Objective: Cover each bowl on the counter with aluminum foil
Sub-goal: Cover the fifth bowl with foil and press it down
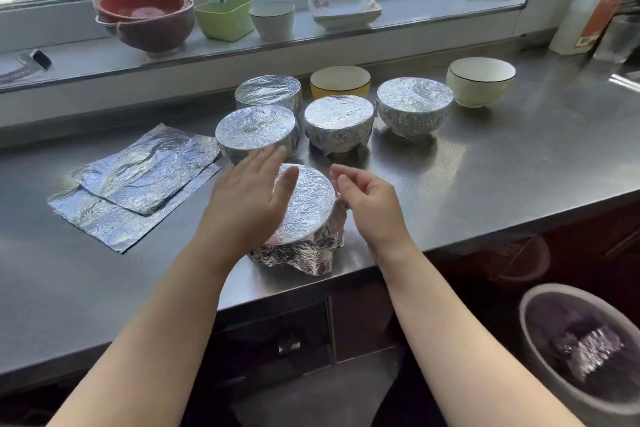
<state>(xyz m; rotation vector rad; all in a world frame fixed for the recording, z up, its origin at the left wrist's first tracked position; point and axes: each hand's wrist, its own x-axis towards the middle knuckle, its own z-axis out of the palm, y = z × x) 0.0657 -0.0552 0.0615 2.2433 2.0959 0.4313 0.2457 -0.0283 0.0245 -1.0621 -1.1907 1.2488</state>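
Standing at the long stainless steel bench (485, 166), I look down at the bowls. Two flat crumpled sheets of aluminum foil (138, 180) lie overlapped on its left part. Near the front edge stands the round bowl wrapped in foil (308, 215), between my hands. Behind it stand four more foil-covered bowls (339, 121), close together. Two bowls are not covered: the yellow bowl with white inside (340, 80) in the back row, and the pale cream bowl with dark rim (480, 81) further right. My left hand (249, 198) hovers flat over the near bowl's left rim, grip apart, fingers straight. My right hand (367, 201) is just beside the right rim, fingers loosely curled, holding nothing.
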